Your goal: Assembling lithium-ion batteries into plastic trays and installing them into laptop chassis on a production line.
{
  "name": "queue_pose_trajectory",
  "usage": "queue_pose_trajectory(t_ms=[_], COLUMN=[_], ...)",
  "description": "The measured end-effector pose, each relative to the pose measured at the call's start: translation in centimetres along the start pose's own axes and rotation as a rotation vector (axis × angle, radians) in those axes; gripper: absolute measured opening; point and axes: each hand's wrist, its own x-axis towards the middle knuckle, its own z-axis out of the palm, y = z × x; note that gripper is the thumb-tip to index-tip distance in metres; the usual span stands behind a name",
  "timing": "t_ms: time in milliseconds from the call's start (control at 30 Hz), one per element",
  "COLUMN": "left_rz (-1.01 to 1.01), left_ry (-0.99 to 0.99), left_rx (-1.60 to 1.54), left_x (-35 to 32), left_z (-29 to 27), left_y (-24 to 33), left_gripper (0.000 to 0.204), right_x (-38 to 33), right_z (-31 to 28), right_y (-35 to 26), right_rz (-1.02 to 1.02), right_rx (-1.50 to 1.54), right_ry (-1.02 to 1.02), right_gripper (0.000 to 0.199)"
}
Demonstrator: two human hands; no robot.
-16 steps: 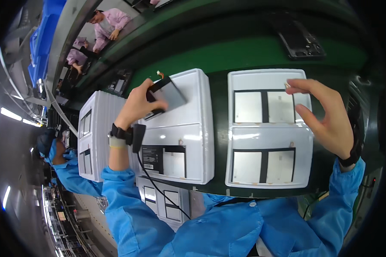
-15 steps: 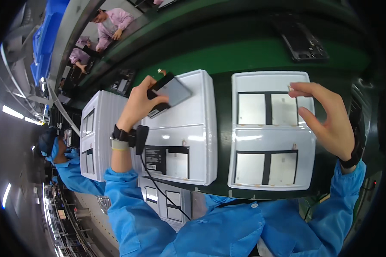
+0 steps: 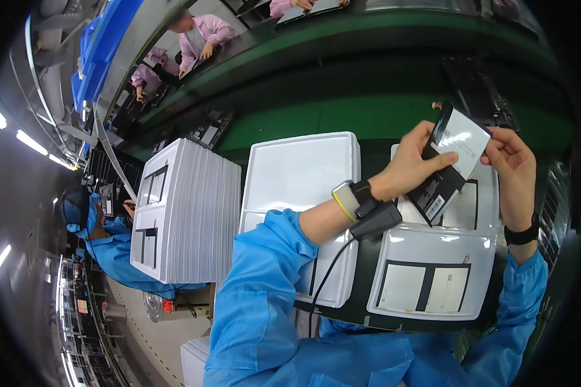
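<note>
A flat battery pack (image 3: 463, 137), part silver and part black with a printed label, is held tilted above the right-hand white tray (image 3: 394, 248). My left hand (image 3: 408, 166) grips its left side, thumb across the front face. My right hand (image 3: 511, 169) is closed at its right edge, fingers bent against the silver panel. A small connector (image 3: 437, 105) sticks out at its upper left corner. Below, the tray's near compartment holds another battery pack (image 3: 401, 287); my hands and the held pack partly cover the far compartment.
Left of that tray lies another white tray (image 3: 297, 164), partly under my left sleeve. Beyond it stands a tall stack of white trays (image 3: 203, 219). Dark device frames (image 3: 474, 90) lie at the far right on the green bench (image 3: 342, 119). A cable (image 3: 326, 274) hangs from my left wrist.
My left hand has carried the battery pack from the left tray rightward to above the right tray. My right hand has come to its right edge. The view has shifted.
</note>
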Motion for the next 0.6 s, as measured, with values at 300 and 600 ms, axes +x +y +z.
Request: queue_pose_trajectory(t_ms=[300, 600], left_rz=[0.008, 0.038], left_ry=[0.021, 0.097], left_rx=[-0.18, 0.104], left_x=[0.1, -0.3], left_z=[0.1, 0.4], left_y=[-0.1, -0.9], left_gripper=[0.044, 0.044], right_x=[1.0, -2.9], right_z=[-3.2, 2.1], right_y=[4.5, 2.5], right_rz=[0.058, 0.088], right_rx=[0.061, -0.025], right_ry=[0.149, 0.041], right_gripper=[0.015, 0.016])
